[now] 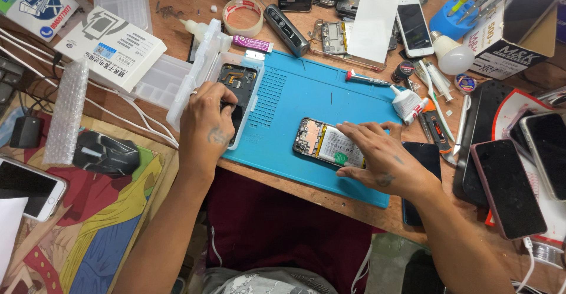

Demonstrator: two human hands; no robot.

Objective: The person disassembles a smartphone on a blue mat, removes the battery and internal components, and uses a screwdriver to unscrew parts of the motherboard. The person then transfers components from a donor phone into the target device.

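Phones in pieces fill my bench. My right hand (382, 155) lies flat on the opened phone (327, 144), fingers spread across its pale battery, palm down, pressing rather than gripping. That phone rests face down on the blue mat (306, 96), toward the mat's near edge, its circuit board showing at the end away from my hand.

My left hand (207, 123) is on a second part, a dark phone frame (239, 87) that sits in a clear plastic tray (200, 73) at the mat's left edge. My fingers curl over the frame's near half, and I cannot tell whether they pinch it or only rest on it.

Beyond the mat lie a roll of tape (242, 15), a white box (112, 46) and a white phone (414, 27). A small screwdriver (368, 80) lies on the mat's far side, with a tube of glue (408, 104) just beside it. A black mouse (106, 153) sits to my left, and dark phones (510, 188) lie to my right.
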